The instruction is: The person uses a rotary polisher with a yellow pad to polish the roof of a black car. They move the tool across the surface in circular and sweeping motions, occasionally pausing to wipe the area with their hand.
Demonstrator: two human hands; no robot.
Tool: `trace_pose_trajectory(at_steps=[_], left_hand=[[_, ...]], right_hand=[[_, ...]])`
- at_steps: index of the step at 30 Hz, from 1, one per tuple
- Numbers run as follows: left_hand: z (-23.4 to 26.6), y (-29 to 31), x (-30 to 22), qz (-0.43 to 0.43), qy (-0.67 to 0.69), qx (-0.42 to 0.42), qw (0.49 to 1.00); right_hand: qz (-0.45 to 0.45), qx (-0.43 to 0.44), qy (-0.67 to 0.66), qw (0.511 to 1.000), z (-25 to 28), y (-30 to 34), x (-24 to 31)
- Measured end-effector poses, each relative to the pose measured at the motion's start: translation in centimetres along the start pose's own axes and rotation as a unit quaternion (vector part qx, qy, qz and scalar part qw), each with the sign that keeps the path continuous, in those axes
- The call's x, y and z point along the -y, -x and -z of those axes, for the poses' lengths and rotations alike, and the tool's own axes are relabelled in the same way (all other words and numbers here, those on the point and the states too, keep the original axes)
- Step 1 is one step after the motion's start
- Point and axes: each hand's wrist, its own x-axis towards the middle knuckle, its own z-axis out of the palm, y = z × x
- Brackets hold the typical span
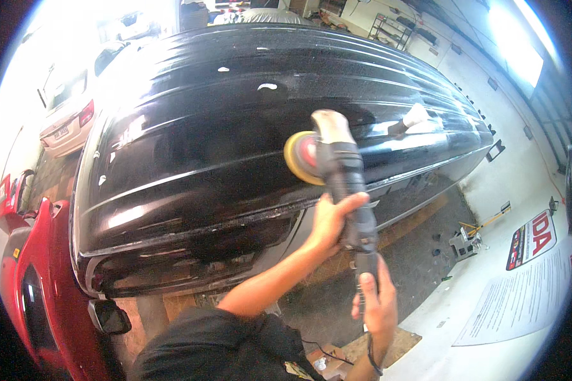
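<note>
Both my hands hold a black power polisher point(348, 184) with a pale tan head and a round yellow pad point(297, 157) that has a red centre. My left hand point(333, 223) wraps the middle of its body. Lower down, my right hand point(379, 306) grips the rear handle, a dark band around that wrist. The tool is tilted with its pad turned leftward, seemingly raised off the glossy black vehicle roof point(190, 152). White dabs point(267, 86) lie on the ribbed roof beyond the pad. The polisher is slightly blurred.
A red car point(47, 273) stands close at left, near a black side mirror point(110, 316). Behind is a white car point(70, 124). An unclear dark-and-white object point(412, 119) shows on the roof's right. A cord point(327, 351) runs below my arms. A white wall point(521, 184) bounds the right.
</note>
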Motion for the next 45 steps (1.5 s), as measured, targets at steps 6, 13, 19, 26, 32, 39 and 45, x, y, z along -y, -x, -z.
trace_pose_trajectory(at_steps=[6,13,19,26,32,39,45], left_hand=[[6.0,9.8,-6.7,-0.086,-0.043,-0.127,0.987],[10.8,15.0,-5.3,-0.196,0.045,-0.145,0.969],[10.4,11.9,-0.1,-0.098,-0.09,-0.05,0.99],[7.0,1.0,7.7,0.007,-0.247,0.044,0.968],[0.3,-6.7,11.5,0.002,-0.256,0.098,0.962],[-1.9,-10.7,12.3,0.005,-0.329,0.104,0.938],[4.4,-3.9,8.3,-0.02,-0.379,0.048,0.924]], right_hand=[[0.061,0.176,0.123,0.975,-4.5,2.0,0.5],[0.108,0.31,0.104,0.939,-7.7,1.1,-3.6],[0.073,0.157,0.123,0.977,-9.3,0.7,-11.2],[-0.004,-0.019,-0.06,0.998,-6.2,-3.6,-14.6],[-0.055,-0.114,-0.137,0.982,-1.9,-9.3,-16.1],[-0.036,-0.082,-0.235,0.968,-0.5,-13.1,-13.7],[-0.037,-0.064,-0.279,0.958,-9.4,-9.7,-16.0]])
